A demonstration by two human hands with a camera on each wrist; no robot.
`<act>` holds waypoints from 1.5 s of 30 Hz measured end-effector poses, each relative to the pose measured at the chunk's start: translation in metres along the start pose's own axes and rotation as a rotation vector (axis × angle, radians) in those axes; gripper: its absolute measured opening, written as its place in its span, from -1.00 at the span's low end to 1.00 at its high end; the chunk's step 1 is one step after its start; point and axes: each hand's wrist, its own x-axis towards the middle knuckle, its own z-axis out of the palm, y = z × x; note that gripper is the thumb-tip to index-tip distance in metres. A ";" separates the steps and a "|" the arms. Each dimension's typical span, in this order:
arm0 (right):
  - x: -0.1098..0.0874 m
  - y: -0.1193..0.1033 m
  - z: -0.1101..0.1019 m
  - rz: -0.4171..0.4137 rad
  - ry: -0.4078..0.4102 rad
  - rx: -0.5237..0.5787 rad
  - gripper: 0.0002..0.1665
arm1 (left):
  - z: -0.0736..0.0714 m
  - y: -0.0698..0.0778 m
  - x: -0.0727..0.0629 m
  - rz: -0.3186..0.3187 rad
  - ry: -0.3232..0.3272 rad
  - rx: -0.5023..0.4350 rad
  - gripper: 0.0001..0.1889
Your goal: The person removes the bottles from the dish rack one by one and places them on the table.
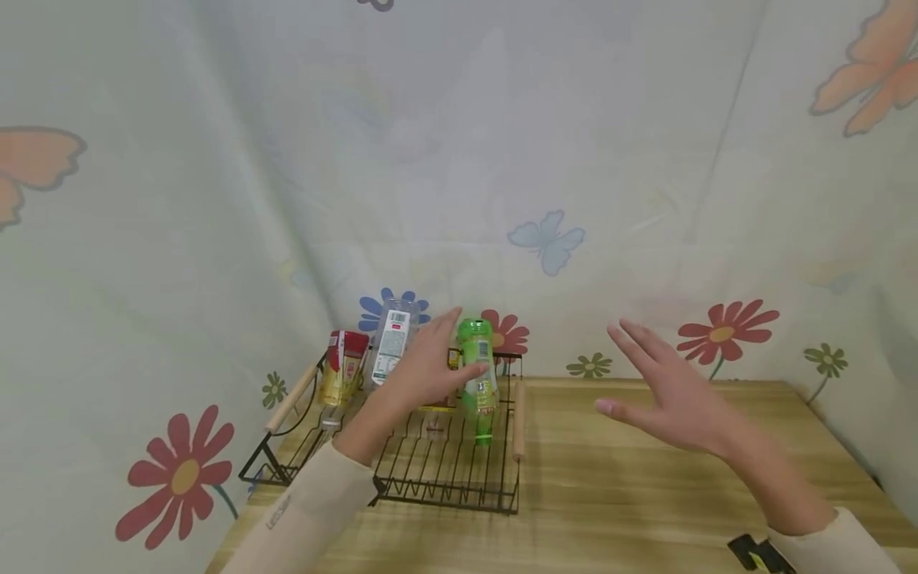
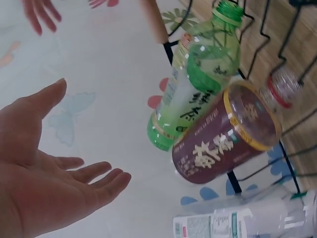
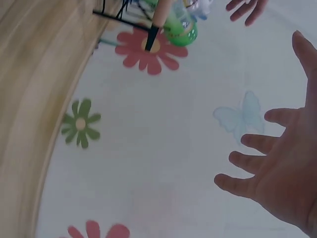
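My left hand (image 1: 428, 368) hovers over the black wire rack (image 1: 452, 504), fingers extended and nothing in its grasp. Beside its thumb in the head view stands a green plastic bottle (image 1: 476, 351), neck down in the rack. A bottle with a dark maroon label (image 2: 208, 153) leans close to the green one in the left wrist view; my left hand mostly hides it from the head camera. Left of that hand are a clear bottle with a white label (image 1: 393, 343) and a yellow-and-red bottle (image 1: 343, 371). With fingers spread, my right hand (image 1: 674, 402) is raised above the table, holding nothing.
Wooden handles (image 1: 519, 418) flank the rack on both sides. It sits on the left part of a wood-grain table (image 1: 610, 494). A pale curtain (image 1: 610, 159) printed with flowers and butterflies hangs behind the table and along its sides.
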 end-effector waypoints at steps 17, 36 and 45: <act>0.004 -0.027 0.110 0.190 0.048 0.730 -0.12 | 0.038 0.001 0.019 -0.247 0.103 -0.302 0.24; 0.018 -0.056 0.164 0.392 0.017 1.098 -0.04 | 0.069 0.004 0.010 -0.170 0.091 -0.457 0.08; 0.015 -0.067 0.174 0.428 0.066 1.141 -0.02 | 0.077 0.002 0.008 -0.156 0.068 -0.432 0.08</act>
